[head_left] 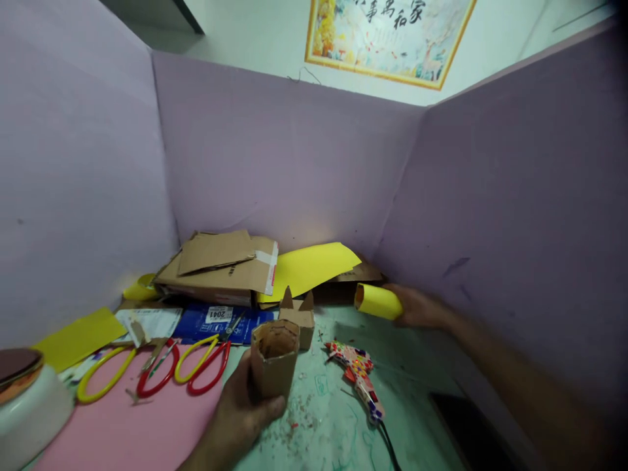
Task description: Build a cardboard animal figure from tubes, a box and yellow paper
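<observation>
My left hand (248,409) is wrapped round a brown cardboard tube (275,363) with flat sides, held upright with its open top toward me. Over on the right, my right hand (412,307) grips a yellow paper tube (380,301), lying sideways with its open end to the left. Just behind the cardboard tube stands a small cardboard box (300,319) with two pointed, ear-like tips. Between my hands a patterned glue gun (358,376) rests on the green mat, its nozzle pointing to the upper left.
Scissors with yellow and red handles (201,366) lie on a pink sheet (132,432). Cardboard pieces (216,258) and a yellow sheet (314,268) are stacked by the back purple panel (289,157). A white jar (32,412) stands at left. The glue gun's black cord (390,445) runs forward.
</observation>
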